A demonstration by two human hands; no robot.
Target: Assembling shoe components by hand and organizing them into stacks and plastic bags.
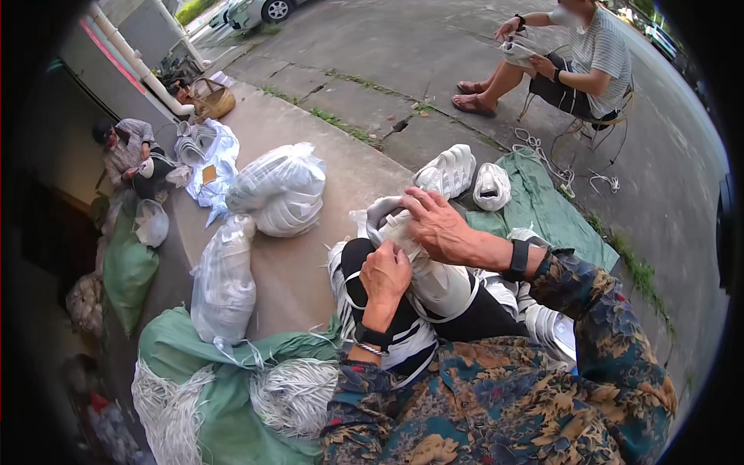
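A white shoe upper [438, 288] rests across my lap, its padded grey-white collar [380, 215] turned away from me. My right hand [446, 231] is bent over the upper from the right, fingers closed on its edge. Close beside it, my left hand [385, 273] is closed in a pinch at the upper's left side, apparently on a white shoelace; the fingertips hide the exact grip. Loose white laces [411, 341] trail over my dark trouser legs. More white shoe uppers [546, 329] lie by my right thigh.
Ahead, white shoe uppers [447, 170] sit beside a green sheet [554, 205]. Filled plastic bags [283, 190] stand left; white lace bundles [294, 395] lie on green sacking [225, 411]. A seated person [597, 58] holds a shoe upper at right; another person [128, 151] sits far left.
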